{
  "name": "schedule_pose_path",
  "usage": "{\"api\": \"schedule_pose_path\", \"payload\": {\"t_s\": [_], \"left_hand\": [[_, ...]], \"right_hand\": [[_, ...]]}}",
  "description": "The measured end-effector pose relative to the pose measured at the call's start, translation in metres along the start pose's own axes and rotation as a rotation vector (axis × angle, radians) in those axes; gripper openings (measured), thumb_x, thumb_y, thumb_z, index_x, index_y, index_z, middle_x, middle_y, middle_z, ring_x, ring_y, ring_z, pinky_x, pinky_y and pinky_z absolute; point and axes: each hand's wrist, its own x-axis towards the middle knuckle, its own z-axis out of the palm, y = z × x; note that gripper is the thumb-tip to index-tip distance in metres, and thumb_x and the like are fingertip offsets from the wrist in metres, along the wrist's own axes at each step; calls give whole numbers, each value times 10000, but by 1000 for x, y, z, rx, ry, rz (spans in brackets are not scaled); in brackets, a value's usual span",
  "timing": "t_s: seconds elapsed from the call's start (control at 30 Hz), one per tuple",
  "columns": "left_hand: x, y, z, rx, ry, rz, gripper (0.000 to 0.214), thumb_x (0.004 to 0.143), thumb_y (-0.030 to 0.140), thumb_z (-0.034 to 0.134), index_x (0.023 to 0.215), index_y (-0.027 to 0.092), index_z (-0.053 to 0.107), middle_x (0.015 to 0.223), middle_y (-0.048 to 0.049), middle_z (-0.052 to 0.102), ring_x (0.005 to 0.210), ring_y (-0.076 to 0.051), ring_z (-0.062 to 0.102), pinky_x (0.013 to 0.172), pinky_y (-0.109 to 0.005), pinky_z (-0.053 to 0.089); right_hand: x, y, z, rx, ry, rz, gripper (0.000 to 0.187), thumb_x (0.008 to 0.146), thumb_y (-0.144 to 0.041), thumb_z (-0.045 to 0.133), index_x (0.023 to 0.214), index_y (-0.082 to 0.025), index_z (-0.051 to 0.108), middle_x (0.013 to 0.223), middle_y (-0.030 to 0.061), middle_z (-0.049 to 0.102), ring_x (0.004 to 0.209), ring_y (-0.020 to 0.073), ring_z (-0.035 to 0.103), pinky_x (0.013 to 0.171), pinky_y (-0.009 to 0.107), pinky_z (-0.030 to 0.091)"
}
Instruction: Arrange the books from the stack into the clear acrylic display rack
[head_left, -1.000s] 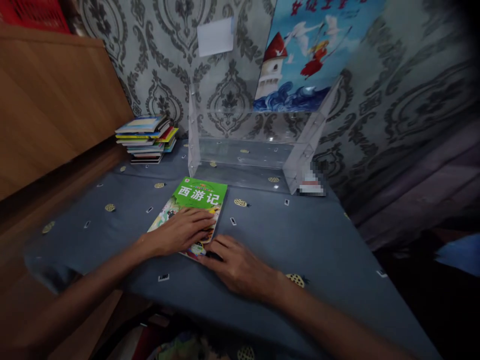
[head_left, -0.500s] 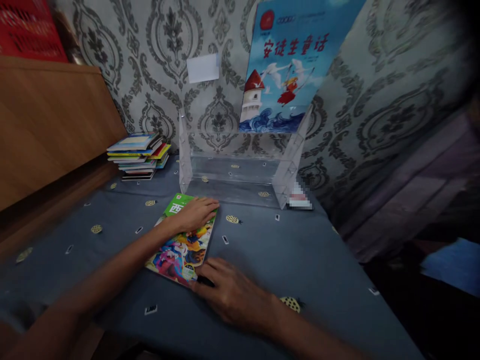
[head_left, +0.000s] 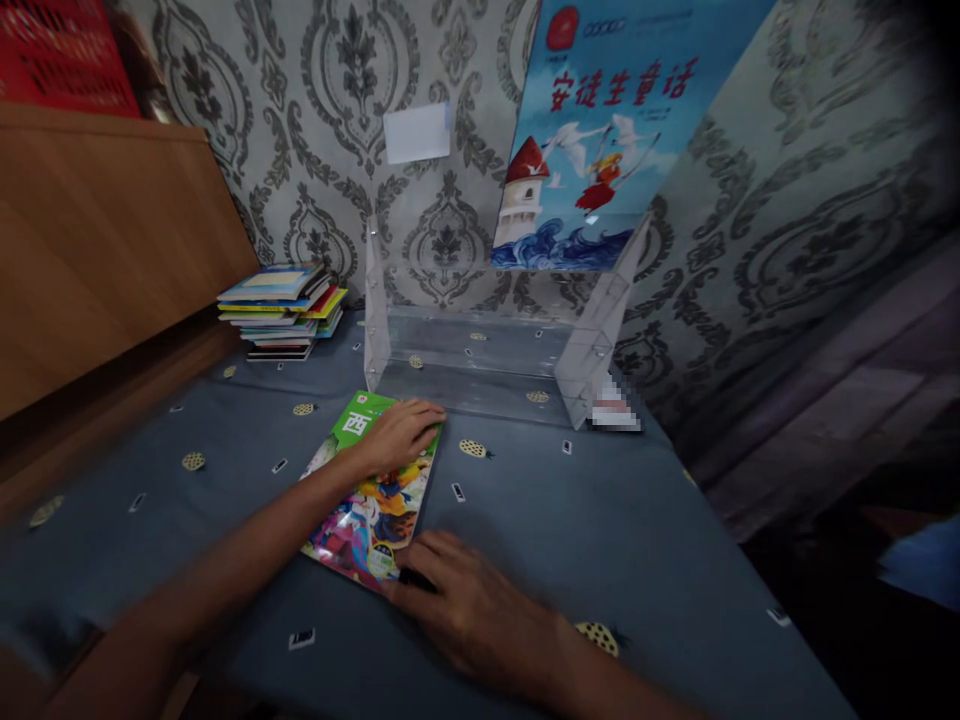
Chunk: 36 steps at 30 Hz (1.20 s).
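Observation:
A children's book with a green top and a colourful picture cover lies flat and slanted on the tablecloth. My left hand rests on its upper right part, palm down with fingers stretched out towards the right edge. At the book's lower right corner, my right hand has its fingers curled, thumb and forefinger touching the corner. A small black thing shows between that thumb and the fingers; what it is I cannot make out.
Behind the book stands a clear acrylic stand, with a large blue book upright at its upper right and a white card at its upper left. A book stack sits at the back left beside a wooden cabinet.
The camera view has shifted slightly, moving the scene a little right in the picture. Both hands keep nearly the same place on the book.

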Motion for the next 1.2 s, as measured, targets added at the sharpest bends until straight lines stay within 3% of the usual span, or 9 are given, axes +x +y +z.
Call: {"api": "schedule_pose_path", "payload": {"t_s": [0.2, 0.37, 0.53, 0.7, 0.87, 1.07, 1.2], "left_hand": [[-1, 1, 3, 27, 8, -17, 313, 986, 238, 454, 1225, 157, 640, 1276, -97, 666, 1174, -242, 607, 1002, -421, 484], [-4, -2, -1, -30, -21, -17, 341, 982, 239, 460, 1276, 160, 612, 1336, -102, 634, 1241, -231, 577, 1058, -406, 456], [-21, -20, -19, -108, -17, -22, 341, 978, 275, 464, 1272, 185, 613, 1349, -102, 617, 1250, -210, 566, 1073, -388, 447], [-58, -48, -34, -18, 125, -225, 311, 963, 272, 432, 1137, 192, 677, 1210, -91, 678, 1128, -227, 615, 1020, -427, 475], [-89, -70, -35, 54, 270, -487, 323, 920, 316, 451, 1107, 191, 682, 1075, -96, 728, 1020, -263, 657, 940, -441, 516], [-87, -65, -29, -172, 293, -549, 408, 896, 383, 472, 1195, 171, 653, 1134, -110, 728, 1025, -281, 673, 946, -456, 504], [-85, -62, -34, -520, 397, -658, 462, 822, 411, 573, 1188, 138, 645, 1081, -118, 740, 978, -272, 686, 893, -416, 525]], "right_hand": [[0, 2, -3, 103, 134, 48, 304, 896, -93, 505, 1159, -197, 619, 1037, 75, 658, 1010, 205, 600, 1046, 466, 433], [6, 13, -1, 91, 231, 236, 275, 930, -136, 508, 1169, -200, 627, 1124, 105, 668, 1043, 229, 607, 1006, 480, 473], [3, 43, 10, -25, 240, 403, 383, 963, -272, 512, 1331, -171, 549, 1368, 171, 574, 1288, 290, 518, 1058, 552, 451], [11, 71, 19, -62, 237, 538, 468, 980, -356, 482, 1401, -155, 505, 1446, 214, 507, 1354, 316, 477, 1084, 585, 415], [34, 79, 20, -87, 191, 687, 477, 996, -345, 437, 1388, -81, 505, 1487, 256, 448, 1389, 333, 440, 1119, 583, 367], [36, 81, 27, -91, 189, 703, 489, 998, -328, 418, 1407, -67, 479, 1507, 259, 420, 1402, 330, 426, 1141, 575, 346], [30, 84, 34, -88, 246, 686, 498, 996, -346, 427, 1437, -118, 463, 1516, 225, 425, 1410, 310, 417, 1140, 559, 363]]}}
